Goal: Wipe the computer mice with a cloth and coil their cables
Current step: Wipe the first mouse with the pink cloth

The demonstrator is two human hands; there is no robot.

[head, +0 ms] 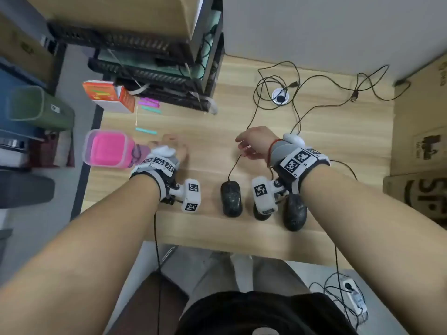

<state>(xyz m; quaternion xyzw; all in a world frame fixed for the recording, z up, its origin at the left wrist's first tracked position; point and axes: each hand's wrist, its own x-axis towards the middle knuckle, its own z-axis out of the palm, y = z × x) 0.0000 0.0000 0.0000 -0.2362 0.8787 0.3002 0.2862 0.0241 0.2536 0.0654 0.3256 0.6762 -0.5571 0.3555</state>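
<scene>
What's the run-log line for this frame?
left hand: open, on table | right hand: pinching cable of left mouse | cables: uncoiled

Bare light wooden desk (203,131) between the hands. Far right: tangled thin black cables (297,93). Near edge: three black computer mice (231,198). Left: translucent pink lidded box (107,147); far left: black wire rack (154,76).

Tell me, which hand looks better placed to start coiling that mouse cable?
The right hand, probably: its fingers already pinch the cable of the left mouse. The left hand lies open, away from the cables.
</scene>
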